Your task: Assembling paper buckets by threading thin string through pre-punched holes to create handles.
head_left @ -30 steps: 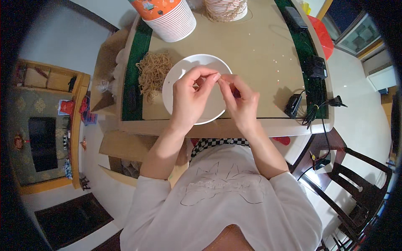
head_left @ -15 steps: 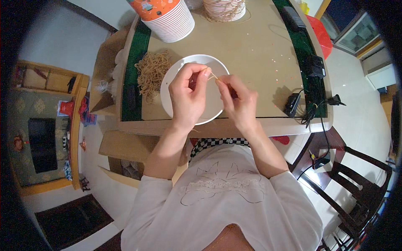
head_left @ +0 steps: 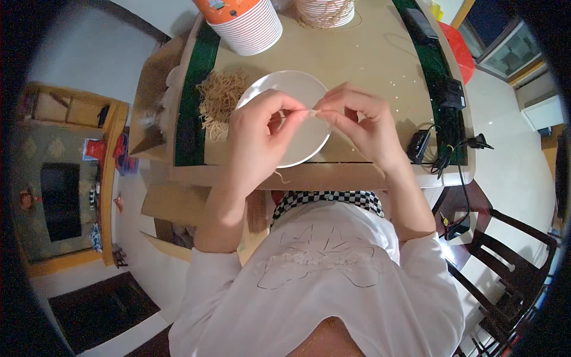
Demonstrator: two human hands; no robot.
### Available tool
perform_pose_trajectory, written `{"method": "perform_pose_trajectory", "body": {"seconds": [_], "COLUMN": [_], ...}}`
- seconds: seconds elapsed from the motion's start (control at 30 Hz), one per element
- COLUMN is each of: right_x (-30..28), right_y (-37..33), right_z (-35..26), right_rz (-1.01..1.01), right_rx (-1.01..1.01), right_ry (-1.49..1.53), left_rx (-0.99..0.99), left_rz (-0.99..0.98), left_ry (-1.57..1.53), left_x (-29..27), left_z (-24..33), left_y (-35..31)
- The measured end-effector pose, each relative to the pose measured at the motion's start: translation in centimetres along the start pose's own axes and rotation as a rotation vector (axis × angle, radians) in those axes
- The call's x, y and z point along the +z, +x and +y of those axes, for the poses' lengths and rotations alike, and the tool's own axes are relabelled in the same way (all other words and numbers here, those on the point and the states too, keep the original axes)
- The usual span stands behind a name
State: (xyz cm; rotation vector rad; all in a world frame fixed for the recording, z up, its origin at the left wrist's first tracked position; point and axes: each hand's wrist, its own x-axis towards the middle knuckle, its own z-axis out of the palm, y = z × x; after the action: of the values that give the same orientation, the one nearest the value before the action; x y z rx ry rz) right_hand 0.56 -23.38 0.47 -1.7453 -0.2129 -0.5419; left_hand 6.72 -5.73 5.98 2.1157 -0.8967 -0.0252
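Observation:
Over a round white dish (head_left: 306, 146), my left hand (head_left: 260, 132) pinches a thin tan cord (head_left: 311, 113) between thumb and fingertips. My right hand (head_left: 364, 121) pinches the same cord close beside it, so only a short bit shows between the fingertips. A loose cord end (head_left: 281, 177) hangs below my left hand at the table edge. To the left of the dish lies a tangled heap of tan cord pieces (head_left: 221, 98). Both palms face inward, and what else they may hold is hidden.
Stacked paper cups with an orange print (head_left: 250, 30) stand at the back left; another cup stack (head_left: 326, 15) has cord around it. Black cables and adapters (head_left: 443, 146) lie along the table's right edge. Dark wooden chairs (head_left: 505, 268) stand at lower right; an open cardboard box (head_left: 178, 202) at left.
My right hand has moved right and turned, its fingers now more spread. My left hand has shifted slightly, and the fingertips of both hands have come together on the cord.

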Motion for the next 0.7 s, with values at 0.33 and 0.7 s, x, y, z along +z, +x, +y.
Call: {"method": "perform_pose_trajectory", "body": {"seconds": [0.33, 0.7], "right_x": [-0.8, -0.7], "right_y": [-1.6, -0.6], "right_z": [0.8, 0.9], "right_rz": [-0.128, -0.242], "right_rx": [-0.128, -0.311], "right_ry": [-0.371, -0.593], "left_rx": [0.192, -0.347], "left_rz": [-0.04, 0.111], "left_ry": [-0.369, 0.06], "left_x": [-2.3, -1.1], "left_z": [3.0, -2.4], "left_y": [-2.0, -6.3]}}
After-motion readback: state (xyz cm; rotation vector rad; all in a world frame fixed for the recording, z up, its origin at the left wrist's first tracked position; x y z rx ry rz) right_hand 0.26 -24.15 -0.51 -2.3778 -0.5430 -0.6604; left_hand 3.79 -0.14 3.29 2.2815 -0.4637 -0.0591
